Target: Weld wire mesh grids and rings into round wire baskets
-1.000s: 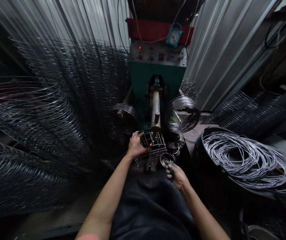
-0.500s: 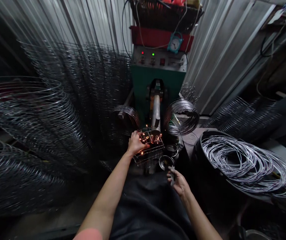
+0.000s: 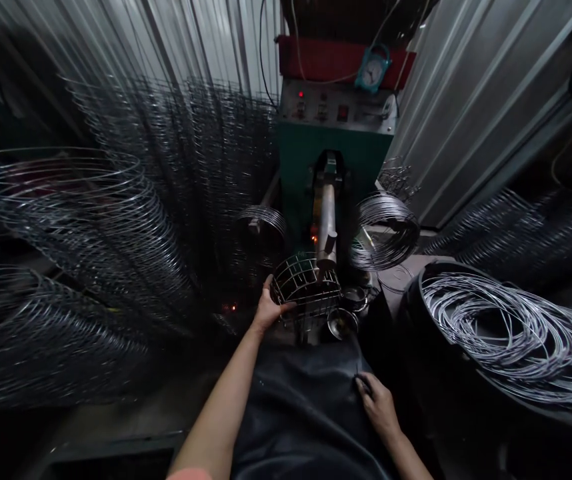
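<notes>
from my seat at the far end of the head camera, the left hand (image 3: 272,308) is the busy one: its fingers wrap round the lower wires of a welded wire cage (image 3: 306,288) in a firm grasp, with the thumb up the near side. the right hand (image 3: 379,403) sits low against a black apron (image 3: 296,413), fingers loosely curled; whether something small is pinched in them, i can't tell from this view.

the cage is held tilted in front of the machine, its upper wires right under the tip of a steel post (image 3: 327,230) that juts from a green spot-welding machine (image 3: 329,167). they are touching or very nearly so. for clean work at that joint, my judgement is to keep the cage braced from beneath, with the wire square under the tip and the fingers well back from it. an orange glow (image 3: 313,233) shows beside the post, and tiny sparks (image 3: 229,308) show low to the left.

the cage looks evenly made, bright steel rings on curved ribs, with no bent wire that i can make out. two steel bowls (image 3: 342,324) sit just beside it. farther out, dense stacks of wire rings (image 3: 81,200) fill the left, and a black tub (image 3: 411,320) of coiled wire (image 3: 506,333) fills the right
</notes>
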`<state>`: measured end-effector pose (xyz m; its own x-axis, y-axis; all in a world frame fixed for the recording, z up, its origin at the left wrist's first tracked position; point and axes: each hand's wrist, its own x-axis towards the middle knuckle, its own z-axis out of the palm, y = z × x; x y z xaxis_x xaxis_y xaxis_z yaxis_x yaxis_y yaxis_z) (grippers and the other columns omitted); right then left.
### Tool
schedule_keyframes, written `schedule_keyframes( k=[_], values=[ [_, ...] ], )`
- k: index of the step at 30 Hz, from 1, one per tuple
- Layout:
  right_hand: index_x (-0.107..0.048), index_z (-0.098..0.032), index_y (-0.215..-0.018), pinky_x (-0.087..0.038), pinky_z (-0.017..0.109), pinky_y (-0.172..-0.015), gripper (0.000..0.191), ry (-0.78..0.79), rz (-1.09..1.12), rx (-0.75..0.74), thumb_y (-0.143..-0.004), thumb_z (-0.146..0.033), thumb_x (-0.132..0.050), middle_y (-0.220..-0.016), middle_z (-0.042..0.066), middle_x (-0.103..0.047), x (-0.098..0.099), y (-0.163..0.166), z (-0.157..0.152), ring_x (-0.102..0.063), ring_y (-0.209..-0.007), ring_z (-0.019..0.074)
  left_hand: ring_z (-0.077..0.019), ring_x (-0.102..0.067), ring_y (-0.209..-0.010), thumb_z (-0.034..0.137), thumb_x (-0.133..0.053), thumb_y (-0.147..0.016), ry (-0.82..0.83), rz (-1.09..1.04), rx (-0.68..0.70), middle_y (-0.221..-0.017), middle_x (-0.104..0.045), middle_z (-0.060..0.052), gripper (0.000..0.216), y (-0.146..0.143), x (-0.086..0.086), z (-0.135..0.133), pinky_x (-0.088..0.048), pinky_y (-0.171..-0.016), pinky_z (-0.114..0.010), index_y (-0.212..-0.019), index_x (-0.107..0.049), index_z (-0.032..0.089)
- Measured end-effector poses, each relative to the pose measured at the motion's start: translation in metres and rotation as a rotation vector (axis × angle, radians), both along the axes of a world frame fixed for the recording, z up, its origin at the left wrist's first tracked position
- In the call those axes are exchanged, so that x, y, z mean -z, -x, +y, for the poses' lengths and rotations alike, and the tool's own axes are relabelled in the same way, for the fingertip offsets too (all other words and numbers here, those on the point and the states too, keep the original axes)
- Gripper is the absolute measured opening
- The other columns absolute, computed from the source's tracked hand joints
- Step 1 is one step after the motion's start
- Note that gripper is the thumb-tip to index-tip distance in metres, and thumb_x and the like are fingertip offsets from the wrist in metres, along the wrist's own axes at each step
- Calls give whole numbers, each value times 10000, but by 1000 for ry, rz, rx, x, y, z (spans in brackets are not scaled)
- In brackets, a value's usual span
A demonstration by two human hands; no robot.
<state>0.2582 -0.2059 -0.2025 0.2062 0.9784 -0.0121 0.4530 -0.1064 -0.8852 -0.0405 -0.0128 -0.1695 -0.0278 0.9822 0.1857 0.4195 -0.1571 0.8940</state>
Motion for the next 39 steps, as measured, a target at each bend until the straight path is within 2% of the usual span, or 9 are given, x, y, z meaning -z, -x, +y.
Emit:
schedule_keyframes(
  k=[3,6,10,13,17,21,28,34,39],
  values=[
    [-668,-234,-899,-491,409,-791,271,49,-60,-102,-731,-425,-574,-863,85,-702,-18,1,8,-654,-837,286,-258,-448,-1253,327,-796,-562,5,-157,-63,-1356,-429,-176,982,-2,-5,-3,-361,-1042,-418,-1349,-236,156],
    [-623,-229,-1064,-491,343,-757,349,86,-54,-275,-743,-349,-556,-843,42,-691,-69,11,20,-648,-805,230,-260,-474,-1228,331,-802,-536,-45,-158,-8,-1334,-450,-162,946,6,-19,-19,-368,-1043,-415,-1313,-293,151],
    [-684,-188,-958,-465,306,-799,270,77,29,-573,-784,-307,-516,-882,38,-689,-142,39,42,-622,-847,198,-319,-351,-1317,338,-837,-451,-175,158,163,-1391,-384,-160,935,13,-52,-45,-291,-1094,-465,-1261,-402,167],
    [-709,-162,-894,-473,282,-743,248,151,90,-671,-777,-256,-512,-826,26,-695,-167,62,65,-621,-780,179,-370,-273,-1348,327,-840,-421,-196,425,272,-1417,-350,-184,927,2,-77,-59,-201,-1110,-544,-1243,-442,164],
    [-710,-149,-795,-456,249,-665,188,80,-135,-548,-772,-170,-525,-692,2,-671,-157,86,92,-604,-672,153,-408,-266,-1341,323,-818,-435,-201,602,338,-1425,-346,-191,897,-21,-99,-68,-162,-1099,-594,-1245,-465,167],
    [-702,-157,-840,-450,257,-710,152,-139,-426,-429,-792,-132,-561,-790,50,-690,-138,95,96,-627,-760,177,-418,-276,-1331,325,-801,-449,-197,633,345,-1419,-349,-206,882,-30,-105,-72,-178,-1092,-598,-1247,-471,148],
    [-649,-189,-1049,-475,272,-785,243,-258,-415,-648,-809,-207,-612,-963,69,-666,-134,78,87,-626,-894,174,-380,-279,-1342,355,-792,-471,-164,608,342,-1424,-356,-163,870,-29,-101,-66,-192,-1101,-564,-1254,-454,185],
    [-653,-203,-1003,-475,249,-749,262,-278,-474,-646,-775,-93,-585,-934,51,-662,-126,77,96,-629,-845,157,-390,-290,-1334,337,-798,-447,-119,579,340,-1418,-358,-173,891,-29,-101,-55,-207,-1105,-561,-1257,-466,171],
    [-649,-195,-1000,-476,240,-736,236,-293,-542,-630,-800,-102,-567,-948,63,-661,-121,81,103,-637,-839,163,-377,-273,-1348,337,-789,-461,-102,571,344,-1432,-341,-171,895,-26,-99,-46,-196,-1116,-545,-1275,-454,175]
  ],
)
